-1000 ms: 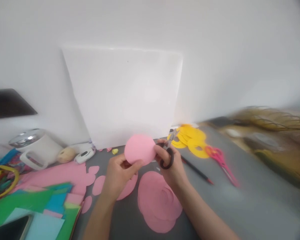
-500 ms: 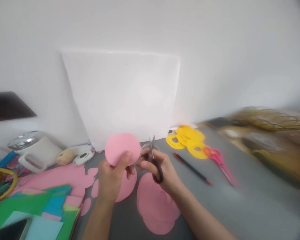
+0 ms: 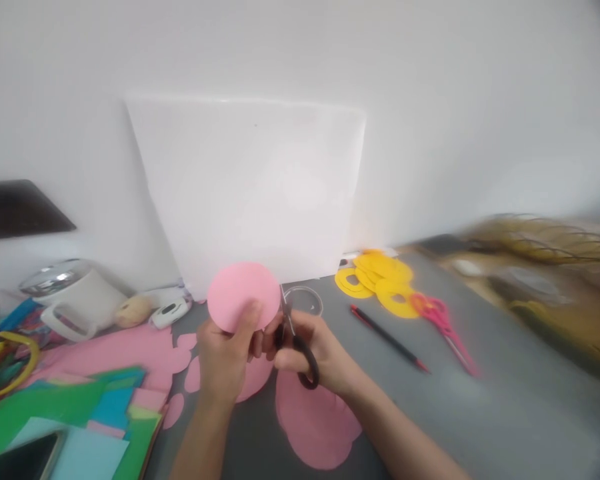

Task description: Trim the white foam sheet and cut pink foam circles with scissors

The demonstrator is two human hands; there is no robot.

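Observation:
My left hand (image 3: 224, 357) pinches a pink paper circle (image 3: 243, 293) and holds it upright above the grey desk (image 3: 480, 407). My right hand (image 3: 313, 350) grips black-handled scissors (image 3: 294, 337), whose blades point up at the circle's right edge. Below my hands lie more pink paper circles (image 3: 313, 427) stacked on the desk, and a pink sheet with cut-out holes (image 3: 125, 350) lies to the left.
Yellow paper rings (image 3: 380, 280), a red-tipped black pencil (image 3: 387, 337) and pink scissors (image 3: 443, 323) lie at right. A clear ring (image 3: 305, 300) sits behind my hands. White board (image 3: 250, 193) leans on the wall. White mug (image 3: 73, 300), coloured paper sheets (image 3: 65, 413) and a phone (image 3: 17, 457) at left.
The scissors swung from lying off to the right of the circle to blades up at its right edge. My left hand carried the circle a little leftward and turned it.

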